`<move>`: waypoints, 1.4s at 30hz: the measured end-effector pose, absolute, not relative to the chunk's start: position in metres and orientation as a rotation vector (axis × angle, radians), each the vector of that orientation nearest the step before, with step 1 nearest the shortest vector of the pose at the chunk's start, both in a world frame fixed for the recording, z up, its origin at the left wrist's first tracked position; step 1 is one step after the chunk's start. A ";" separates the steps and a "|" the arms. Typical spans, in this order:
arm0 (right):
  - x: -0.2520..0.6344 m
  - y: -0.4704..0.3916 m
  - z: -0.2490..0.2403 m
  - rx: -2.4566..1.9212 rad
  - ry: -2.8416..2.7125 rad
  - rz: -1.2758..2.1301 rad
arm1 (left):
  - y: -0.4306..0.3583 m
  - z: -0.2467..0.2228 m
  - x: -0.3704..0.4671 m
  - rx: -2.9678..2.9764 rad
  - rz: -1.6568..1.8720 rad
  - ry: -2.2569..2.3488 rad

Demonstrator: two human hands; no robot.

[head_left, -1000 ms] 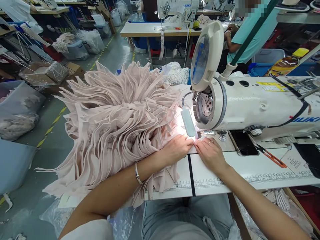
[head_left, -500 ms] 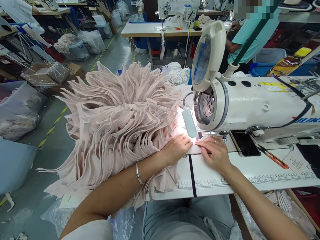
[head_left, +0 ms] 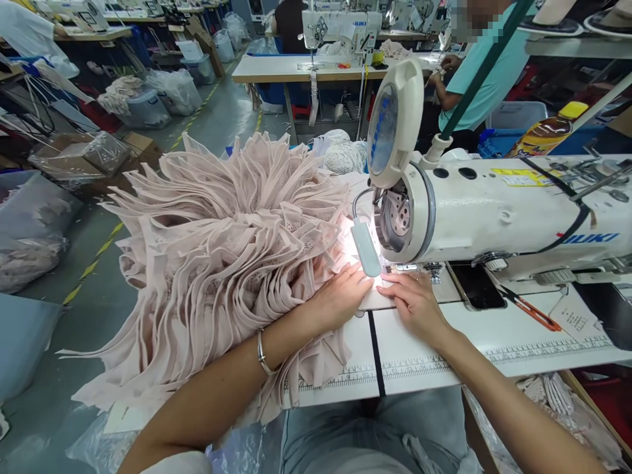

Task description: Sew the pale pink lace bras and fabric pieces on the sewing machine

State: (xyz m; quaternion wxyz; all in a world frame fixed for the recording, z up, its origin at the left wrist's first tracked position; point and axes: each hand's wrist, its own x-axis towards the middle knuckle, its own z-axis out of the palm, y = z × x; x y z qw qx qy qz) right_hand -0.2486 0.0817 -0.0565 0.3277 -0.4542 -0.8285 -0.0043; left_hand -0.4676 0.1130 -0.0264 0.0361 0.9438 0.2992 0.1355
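My left hand (head_left: pixel 345 295) lies flat with fingers stretched out on brightly lit pale pink fabric (head_left: pixel 347 242) beside the sewing machine's needle area. Close by on the right, my right hand (head_left: pixel 417 306) rests palm down, its fingers extended toward the left hand and the thumb apart. The small grey lamp (head_left: pixel 366 249) hangs just above the fingertips and hides part of the work. Over both hands stands the white sewing machine (head_left: pixel 474 210). Under my left forearm and beyond it spreads a large heap of pale pink garment pieces (head_left: pixel 232 263) with lace parts.
Right of my hands lie a phone (head_left: pixel 478 287), orange-handled snips (head_left: pixel 536 309) and a paper tag (head_left: pixel 575 313). A ruler strip (head_left: pixel 419 363) runs along the table's front edge. A drink bottle (head_left: pixel 548 131) stands behind the machine. A co-worker in a teal shirt (head_left: pixel 488 72) sits beyond.
The fingers of my left hand have straightened and spread flatter on the fabric. My right hand stays close to the same spot by the needle area. The view has shifted slightly.
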 end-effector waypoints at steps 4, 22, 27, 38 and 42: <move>-0.247 0.082 -0.057 -1.096 -2.190 -0.058 | 0.114 -0.029 -0.469 2.891 0.444 0.920; -0.246 0.092 -0.062 -1.292 -2.322 -0.021 | 0.124 -0.041 -0.464 2.772 0.516 1.025; -0.244 0.096 -0.063 -1.424 -2.372 0.121 | 0.127 -0.045 -0.460 2.687 0.517 1.134; -0.249 0.098 -0.046 -1.710 -2.564 0.236 | 0.136 -0.022 -0.456 2.565 0.376 1.168; -0.251 0.098 -0.044 -1.736 -2.556 0.297 | 0.137 -0.023 -0.454 2.504 0.346 1.236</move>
